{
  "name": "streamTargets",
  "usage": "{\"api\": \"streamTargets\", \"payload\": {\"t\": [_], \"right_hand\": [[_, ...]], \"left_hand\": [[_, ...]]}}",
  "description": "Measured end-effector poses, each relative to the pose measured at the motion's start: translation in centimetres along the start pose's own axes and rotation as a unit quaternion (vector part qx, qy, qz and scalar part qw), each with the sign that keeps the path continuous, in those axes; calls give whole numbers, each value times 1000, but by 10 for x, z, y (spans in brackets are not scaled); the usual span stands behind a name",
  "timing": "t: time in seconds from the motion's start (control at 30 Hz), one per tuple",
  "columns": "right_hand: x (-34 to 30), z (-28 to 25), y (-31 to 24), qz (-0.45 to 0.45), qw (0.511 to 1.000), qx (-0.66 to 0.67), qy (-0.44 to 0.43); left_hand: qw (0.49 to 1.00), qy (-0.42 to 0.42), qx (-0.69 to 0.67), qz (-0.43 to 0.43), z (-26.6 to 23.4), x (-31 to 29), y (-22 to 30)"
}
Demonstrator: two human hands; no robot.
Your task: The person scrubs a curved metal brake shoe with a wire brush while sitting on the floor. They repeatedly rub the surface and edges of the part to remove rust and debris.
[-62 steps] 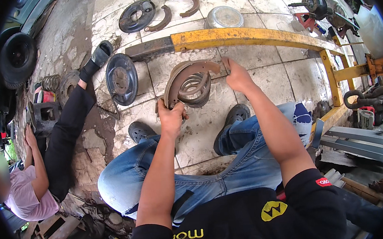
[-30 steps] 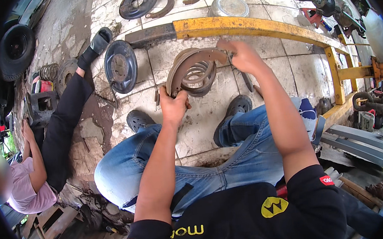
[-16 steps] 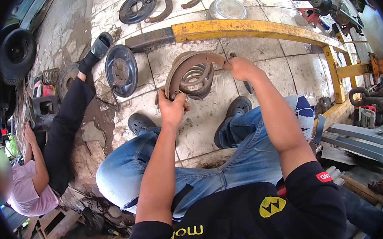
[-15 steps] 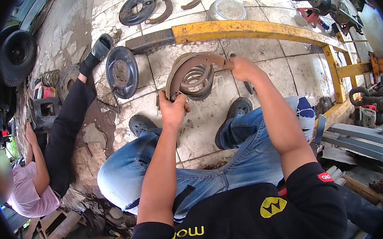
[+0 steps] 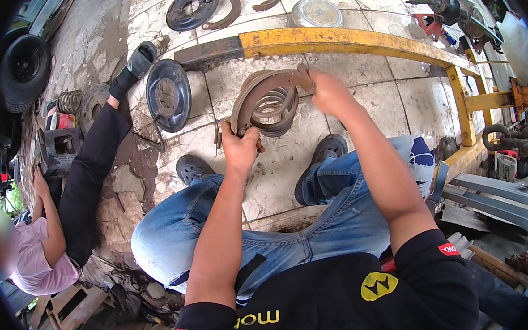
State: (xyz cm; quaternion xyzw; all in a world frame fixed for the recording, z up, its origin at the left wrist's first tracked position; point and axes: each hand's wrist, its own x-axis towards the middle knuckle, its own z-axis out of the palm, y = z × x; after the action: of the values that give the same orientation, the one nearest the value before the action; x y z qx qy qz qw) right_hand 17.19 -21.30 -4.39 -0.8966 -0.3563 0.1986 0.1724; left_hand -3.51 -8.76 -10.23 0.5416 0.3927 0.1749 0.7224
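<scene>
A rusty, curved brake shoe (image 5: 264,90) is held up in front of me, over a coil spring (image 5: 280,117) on the floor. My left hand (image 5: 242,149) is closed around the shoe's lower left end, thumb on the near side. At the shoe's other end is my right hand (image 5: 331,91), a closed fist around a narrow dark tool (image 5: 303,69). That tool's tip shows by the shoe's end, and the fist hides most of it, so its kind is unclear.
A yellow metal frame (image 5: 341,37) crosses beyond the shoe. A black backing plate (image 5: 168,96) lies left, with another backing plate (image 5: 192,9), loose brake shoes (image 5: 225,13) and a round metal lid (image 5: 315,13) farther off. A seated person (image 5: 44,250) stretches a leg in at left.
My right hand has shifted slightly left and up along the shoe's end. The shoe has tilted a little, and my left hand keeps its hold.
</scene>
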Motion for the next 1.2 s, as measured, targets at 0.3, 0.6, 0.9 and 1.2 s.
{"api": "streamTargets", "payload": {"t": [0.3,0.6,0.9,1.2], "right_hand": [[4,1,9,-36,997,44,46],[-1,-5,0,-53,994,49,81],[-8,-7,-7,-124,977,64,161],[13,8,28,11,991,134,4]], "left_hand": [[1000,4,-13,-4,4,-1,5],[1000,5,-12,-10,3,2,0],[1000,-8,-5,-15,2,1,5],[992,-54,-54,-101,-3,-6,33]]}}
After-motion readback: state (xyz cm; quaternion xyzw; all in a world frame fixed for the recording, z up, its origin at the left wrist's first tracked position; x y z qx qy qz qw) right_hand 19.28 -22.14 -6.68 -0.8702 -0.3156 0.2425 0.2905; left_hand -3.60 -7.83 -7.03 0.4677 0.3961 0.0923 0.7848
